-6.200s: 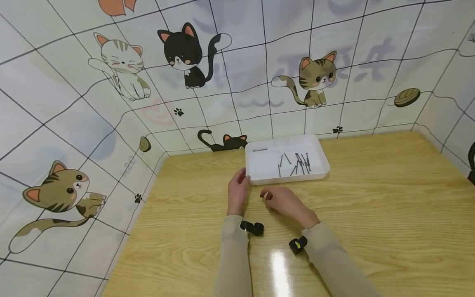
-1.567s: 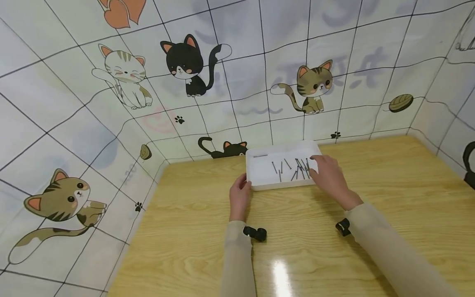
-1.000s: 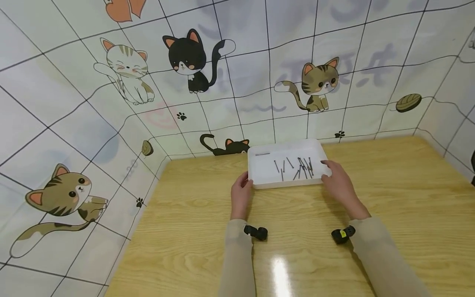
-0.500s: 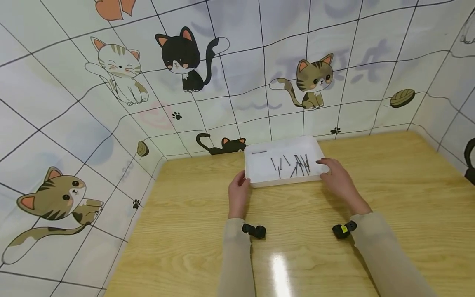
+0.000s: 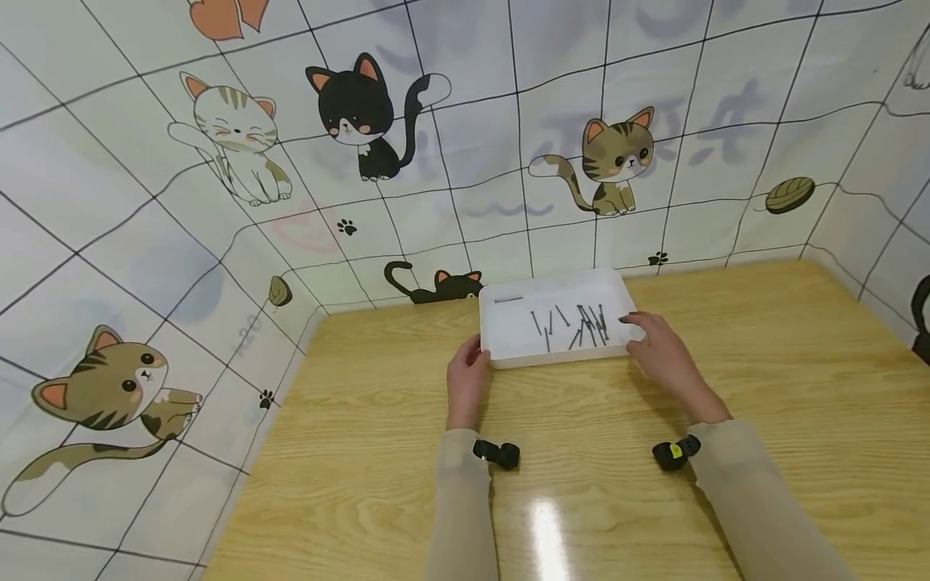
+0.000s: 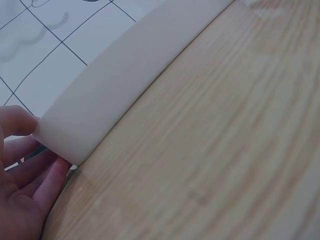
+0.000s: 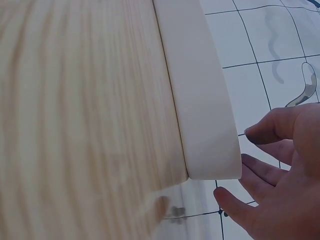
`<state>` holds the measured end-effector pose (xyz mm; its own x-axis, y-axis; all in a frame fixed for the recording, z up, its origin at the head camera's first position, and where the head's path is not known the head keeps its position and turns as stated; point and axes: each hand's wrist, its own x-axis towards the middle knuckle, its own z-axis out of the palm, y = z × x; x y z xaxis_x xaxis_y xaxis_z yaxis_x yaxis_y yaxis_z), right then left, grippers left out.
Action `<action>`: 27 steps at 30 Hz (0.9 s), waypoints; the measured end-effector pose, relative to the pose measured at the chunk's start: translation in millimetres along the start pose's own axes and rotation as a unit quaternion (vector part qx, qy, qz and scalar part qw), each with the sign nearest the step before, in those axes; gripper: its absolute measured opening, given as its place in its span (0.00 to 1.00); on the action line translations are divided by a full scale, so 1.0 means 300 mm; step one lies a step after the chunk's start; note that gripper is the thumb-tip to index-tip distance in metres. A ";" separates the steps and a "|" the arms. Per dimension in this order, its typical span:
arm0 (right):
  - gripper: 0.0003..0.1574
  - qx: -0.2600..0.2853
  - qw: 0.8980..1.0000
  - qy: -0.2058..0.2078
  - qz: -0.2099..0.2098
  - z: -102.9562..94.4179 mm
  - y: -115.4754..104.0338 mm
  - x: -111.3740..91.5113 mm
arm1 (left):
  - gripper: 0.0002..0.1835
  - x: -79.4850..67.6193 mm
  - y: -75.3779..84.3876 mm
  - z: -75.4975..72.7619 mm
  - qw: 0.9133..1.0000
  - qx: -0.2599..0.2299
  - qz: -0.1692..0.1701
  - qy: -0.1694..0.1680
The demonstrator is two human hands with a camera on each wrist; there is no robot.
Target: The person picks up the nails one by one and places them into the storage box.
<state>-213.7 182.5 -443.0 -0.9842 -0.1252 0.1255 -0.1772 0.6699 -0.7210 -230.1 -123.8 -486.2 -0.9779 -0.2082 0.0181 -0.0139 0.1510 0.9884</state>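
A shallow white tray (image 5: 512, 355) sits on the wooden table against the back wall. Inside it lie several thin dark nails (image 5: 592, 324), mostly bunched toward the right; one (image 5: 508, 300) lies crosswise at the back left. My left hand (image 5: 467, 379) holds the tray's front left corner; in the left wrist view the thumb (image 6: 20, 121) meets the front wall while the fingers wrap the side. At the opposite front corner, my right hand (image 5: 664, 355) curls its fingers round the rim. The right wrist view shows that hand (image 7: 285, 170) with fingertips at the corner.
The wooden table (image 5: 574, 468) reaches toward me and off to the right. A wall sheet (image 5: 494, 145) with cat drawings rises directly behind the tray and along the left. Something black (image 5: 923, 315) shows at the right edge of the head view.
My right hand has gone from in front of the tray to its front right corner and stays there. One more nail lies left of the bunch. My left hand keeps its place.
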 end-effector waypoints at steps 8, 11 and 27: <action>0.28 0.000 1.000 0.007 -0.005 -0.008 -0.011 -0.010 | 0.21 0.000 0.000 -0.006 1.000 0.006 -0.006 -0.002; 0.28 0.000 1.000 0.002 -0.004 -0.010 -0.011 -0.012 | 0.21 0.000 -0.004 -0.006 1.000 0.002 -0.008 -0.004; 0.29 -0.020 1.000 0.016 -0.005 -0.040 -0.027 -0.004 | 0.22 0.008 0.010 -0.021 1.000 -0.006 -0.013 0.008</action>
<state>-211.1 186.0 -429.2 -0.9821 -0.1083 0.1543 -0.1857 0.6975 -0.6921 -231.3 -129.9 -482.3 -0.9736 -0.2281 -0.0043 -0.0359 0.1346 0.9903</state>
